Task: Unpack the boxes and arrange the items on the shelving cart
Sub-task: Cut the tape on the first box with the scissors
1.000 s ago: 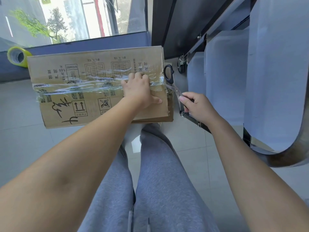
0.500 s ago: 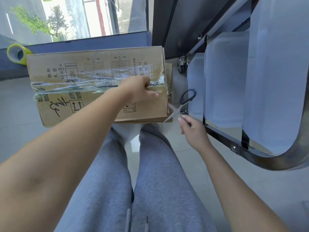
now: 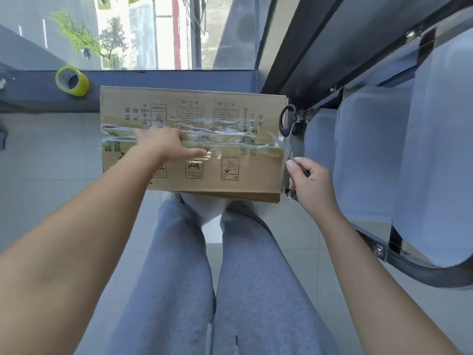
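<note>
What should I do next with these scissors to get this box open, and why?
Probably draw the scissors leftward along the clear tape. Your right hand grips them with a blade at the right end of the seam, your left hand presses the box flat, and the tape looks unbroken.

Daylight floods a floor-level window [image 3: 143, 32] above a dark sill [image 3: 153, 80] and pale tiled floor [image 3: 51, 155].

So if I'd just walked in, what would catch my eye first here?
Probably the taped cardboard box on the floor by the person's feet, with the left hand resting flat on its clear tape. At its right end the right hand holds opened scissors, one blade against the taped seam. A yellow-green tape roll sits on the ledge behind, and the shelving cart stands to the right.
</note>
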`<act>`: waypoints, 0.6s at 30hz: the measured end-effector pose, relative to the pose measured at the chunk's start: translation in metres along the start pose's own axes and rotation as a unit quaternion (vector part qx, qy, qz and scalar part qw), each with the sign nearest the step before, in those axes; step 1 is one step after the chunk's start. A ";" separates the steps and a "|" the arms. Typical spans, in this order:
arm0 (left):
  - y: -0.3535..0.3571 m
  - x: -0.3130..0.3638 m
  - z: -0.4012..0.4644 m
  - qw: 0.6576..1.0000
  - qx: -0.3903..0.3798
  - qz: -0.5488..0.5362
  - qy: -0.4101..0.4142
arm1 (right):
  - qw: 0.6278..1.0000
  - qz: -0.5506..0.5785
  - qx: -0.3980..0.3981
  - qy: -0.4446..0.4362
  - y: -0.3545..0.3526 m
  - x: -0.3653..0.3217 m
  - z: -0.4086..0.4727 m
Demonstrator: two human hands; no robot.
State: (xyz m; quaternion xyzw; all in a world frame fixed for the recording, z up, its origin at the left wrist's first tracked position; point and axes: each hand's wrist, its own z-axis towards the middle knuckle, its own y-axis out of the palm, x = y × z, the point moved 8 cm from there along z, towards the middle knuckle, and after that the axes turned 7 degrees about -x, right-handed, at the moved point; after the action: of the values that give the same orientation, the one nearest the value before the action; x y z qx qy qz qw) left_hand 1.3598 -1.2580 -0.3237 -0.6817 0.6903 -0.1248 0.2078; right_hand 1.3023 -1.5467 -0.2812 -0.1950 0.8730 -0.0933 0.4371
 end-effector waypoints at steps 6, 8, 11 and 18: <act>0.004 -0.047 -0.006 0.998 0.063 -0.028 0.005 | 0.998 -0.042 -0.042 -0.007 0.045 -0.025 -0.001; 0.006 -0.050 -0.010 0.996 0.086 -0.035 0.014 | 0.997 -0.047 -0.058 -0.010 0.070 -0.039 0.000; 0.009 -0.063 -0.010 0.994 0.098 -0.039 0.010 | 0.995 -0.054 -0.077 -0.011 0.110 -0.058 0.003; 0.015 -0.096 -0.011 0.990 0.135 -0.022 0.043 | 0.994 -0.082 -0.077 -0.011 0.176 -0.098 0.005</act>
State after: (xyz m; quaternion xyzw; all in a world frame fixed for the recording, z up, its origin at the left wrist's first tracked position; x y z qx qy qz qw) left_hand 1.3400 -1.1635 -0.3099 -0.6565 0.6604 -0.2506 0.2647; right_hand 1.3140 -1.3462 -0.2722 -0.3000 0.8536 -0.0593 0.4217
